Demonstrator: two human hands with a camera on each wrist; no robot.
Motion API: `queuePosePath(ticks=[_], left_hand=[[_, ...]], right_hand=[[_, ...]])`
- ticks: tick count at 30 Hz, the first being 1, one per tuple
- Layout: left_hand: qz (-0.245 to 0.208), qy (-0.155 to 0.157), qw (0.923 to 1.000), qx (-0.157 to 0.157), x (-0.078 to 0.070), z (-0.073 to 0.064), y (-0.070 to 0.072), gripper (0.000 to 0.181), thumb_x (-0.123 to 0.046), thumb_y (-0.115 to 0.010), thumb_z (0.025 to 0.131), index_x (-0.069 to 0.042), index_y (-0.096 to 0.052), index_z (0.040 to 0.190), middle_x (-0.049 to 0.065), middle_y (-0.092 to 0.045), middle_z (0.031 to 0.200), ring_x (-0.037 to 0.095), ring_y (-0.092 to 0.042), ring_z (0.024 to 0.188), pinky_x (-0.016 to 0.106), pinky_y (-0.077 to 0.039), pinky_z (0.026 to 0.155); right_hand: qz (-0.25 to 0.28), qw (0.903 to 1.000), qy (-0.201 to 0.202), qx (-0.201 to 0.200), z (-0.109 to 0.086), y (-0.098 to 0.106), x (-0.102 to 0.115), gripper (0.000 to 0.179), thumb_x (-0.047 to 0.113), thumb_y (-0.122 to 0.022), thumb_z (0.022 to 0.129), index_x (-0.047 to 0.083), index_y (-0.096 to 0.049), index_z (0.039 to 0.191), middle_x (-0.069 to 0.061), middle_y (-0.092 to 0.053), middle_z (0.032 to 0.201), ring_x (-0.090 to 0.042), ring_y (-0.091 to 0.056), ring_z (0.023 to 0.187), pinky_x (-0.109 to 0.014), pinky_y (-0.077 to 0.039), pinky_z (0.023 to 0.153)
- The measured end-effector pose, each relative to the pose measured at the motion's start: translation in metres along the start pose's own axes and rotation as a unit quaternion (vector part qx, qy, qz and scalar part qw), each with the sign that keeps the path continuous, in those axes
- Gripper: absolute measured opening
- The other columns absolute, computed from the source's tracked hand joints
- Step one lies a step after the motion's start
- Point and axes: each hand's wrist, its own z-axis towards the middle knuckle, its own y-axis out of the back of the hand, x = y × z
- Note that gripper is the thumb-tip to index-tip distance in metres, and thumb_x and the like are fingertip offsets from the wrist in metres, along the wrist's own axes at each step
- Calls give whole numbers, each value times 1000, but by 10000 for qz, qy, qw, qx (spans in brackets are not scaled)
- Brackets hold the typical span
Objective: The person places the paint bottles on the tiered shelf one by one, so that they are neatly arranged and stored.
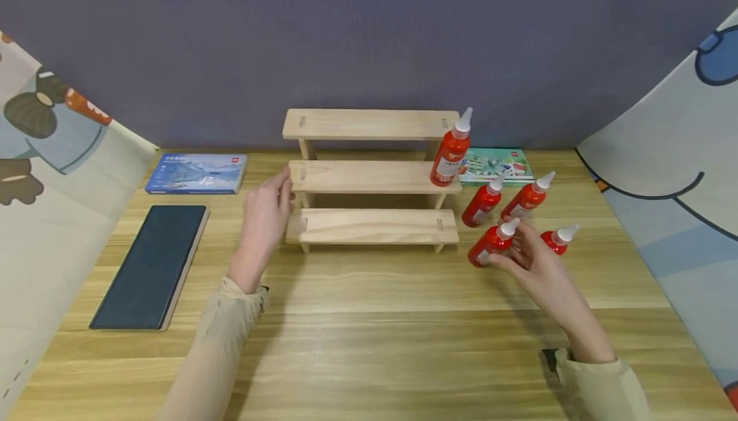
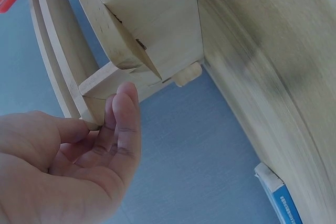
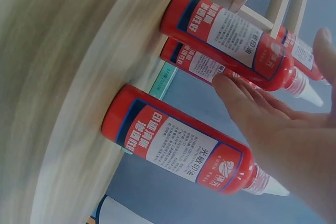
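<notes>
A three-tier wooden step stand is at the back of the table. My left hand pinches the left end of its middle board, thumb and fingers at the board's corner in the left wrist view. On the right end of the middle board stands a red stamp-ink bottle with a white nozzle cap. My right hand is around another upright ink bottle, thumb and fingers spread on either side near its top. In the right wrist view the thumb stays apart from the bottle's body.
Behind the right hand's bottle stand two more red bottles, and a third bottle stands to its right, partly hidden by the hand. A green box lies behind them. At left lie a blue box and a dark notebook.
</notes>
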Motion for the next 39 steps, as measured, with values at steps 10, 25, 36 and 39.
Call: queuePosePath(ticks=[10,25,36,39], left_hand=[[21,-47,10000,-21,0,0,0,34,-2,-50,113,15,-58,142,31,-73,96,38,-75,71,49,-62,56],[6,49,10000,34,0,0,0,35,-3,-50,113,13,-58,143,32,-73,99,38,-75,71,48,-63,58],[-6,50,10000,29,-2,0,0,35,-3,-49,113,13,-58,144,31,-73,98,38,-75,71,46,-62,55],[-25,82,10000,45,-1,0,0,35,-2,-49,113,13,-57,144,31,-73,98,38,-75,71,45,-62,54]], right_hand=[[87,9999,-111,72,-1,-3,-1,72,11,-78,100,-6,-37,156,-36,-49,151,-56,-55,133,-35,-55,100],[-246,9997,-52,47,-1,-4,-5,61,15,-77,101,-6,-46,149,-33,-56,147,-52,-61,129,-48,-53,100],[-418,9990,-24,-133,0,-3,-6,53,13,-75,103,-7,-51,146,-31,-61,141,-48,-65,122,-44,-60,97],[-467,9987,-116,-152,1,-4,-6,52,12,-74,103,-7,-51,146,-31,-60,142,-49,-64,123,-57,-56,100]])
